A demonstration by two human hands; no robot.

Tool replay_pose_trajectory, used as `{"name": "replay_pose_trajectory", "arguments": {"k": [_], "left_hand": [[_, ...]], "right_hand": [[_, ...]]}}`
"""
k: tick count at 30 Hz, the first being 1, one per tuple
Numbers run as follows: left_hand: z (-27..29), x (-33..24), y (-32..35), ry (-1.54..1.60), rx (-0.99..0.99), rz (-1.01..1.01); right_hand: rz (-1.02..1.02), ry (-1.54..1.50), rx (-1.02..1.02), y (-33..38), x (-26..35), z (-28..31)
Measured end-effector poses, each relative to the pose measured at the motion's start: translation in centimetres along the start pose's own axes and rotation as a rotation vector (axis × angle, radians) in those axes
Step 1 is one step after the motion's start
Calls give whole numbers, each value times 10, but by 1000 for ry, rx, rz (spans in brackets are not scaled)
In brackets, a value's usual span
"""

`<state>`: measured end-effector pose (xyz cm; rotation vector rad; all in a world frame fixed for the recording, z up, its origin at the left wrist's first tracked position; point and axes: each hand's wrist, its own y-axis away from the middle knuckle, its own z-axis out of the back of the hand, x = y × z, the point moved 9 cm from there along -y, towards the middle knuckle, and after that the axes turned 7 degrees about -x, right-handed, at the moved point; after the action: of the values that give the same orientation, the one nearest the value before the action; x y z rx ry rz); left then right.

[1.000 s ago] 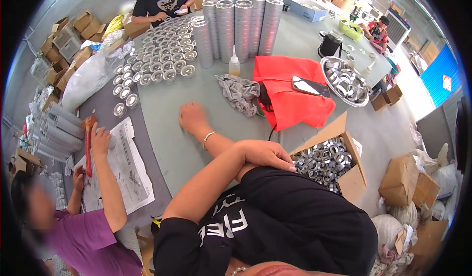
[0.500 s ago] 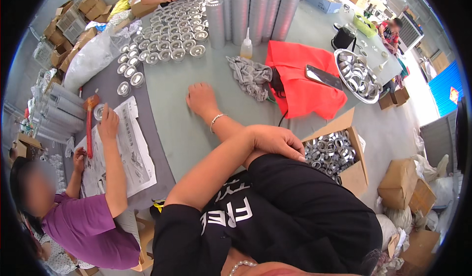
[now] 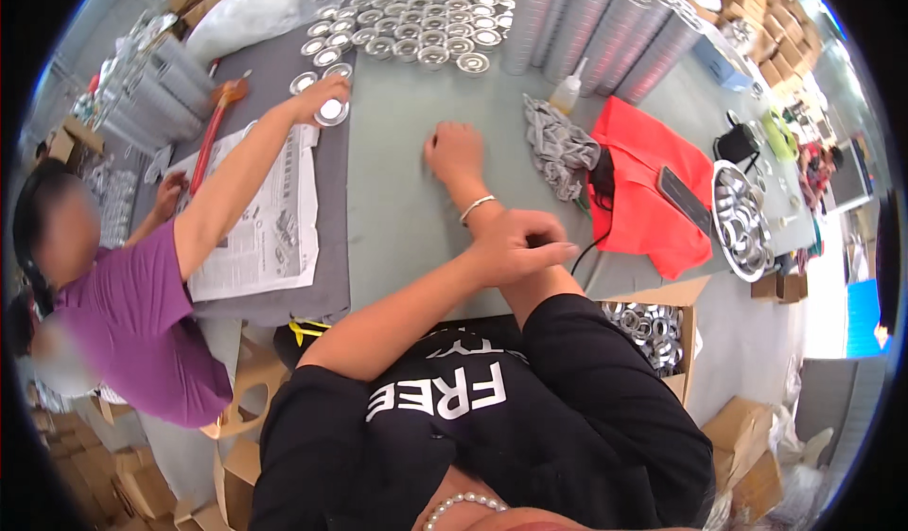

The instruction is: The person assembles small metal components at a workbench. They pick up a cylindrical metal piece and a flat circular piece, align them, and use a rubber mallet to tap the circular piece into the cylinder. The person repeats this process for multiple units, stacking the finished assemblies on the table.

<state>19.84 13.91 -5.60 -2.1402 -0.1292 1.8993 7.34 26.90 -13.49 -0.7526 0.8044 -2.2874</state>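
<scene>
My arms are crossed in front of me. My right hand, below a bracelet at the wrist, rests on the grey-green tabletop with its fingers curled in and nothing visible in them. Across my right forearm lies my left hand, loosely bent, a gap between thumb and fingers, holding nothing. To the right of my right hand are a crumpled grey cloth and a red cloth with a phone on it. Rows of round silver metal cups stand beyond my hands.
At left, a co-worker's hand touches shiny round pieces; a red-handled hammer lies by newspaper. Tall silver stacks and a squeeze bottle stand far right. A metal-ring tray and box are nearer.
My view has shifted. My left hand has lifted from near my right elbow and moved along the forearm. The co-worker's hand has reached farther toward the cups.
</scene>
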Motion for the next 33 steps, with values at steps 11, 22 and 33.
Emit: {"name": "replay_pose_trajectory", "arguments": {"k": [11,22,33], "left_hand": [[111,34,163,-755,-480,-32],[115,30,172,-756,-510,-7],[104,25,161,-841,-465,-67]], "right_hand": [[-75,-127,160,-6,-1,-14],[110,-722,496,132,8,117],[-978,-269,-281,319,-295,366]]}}
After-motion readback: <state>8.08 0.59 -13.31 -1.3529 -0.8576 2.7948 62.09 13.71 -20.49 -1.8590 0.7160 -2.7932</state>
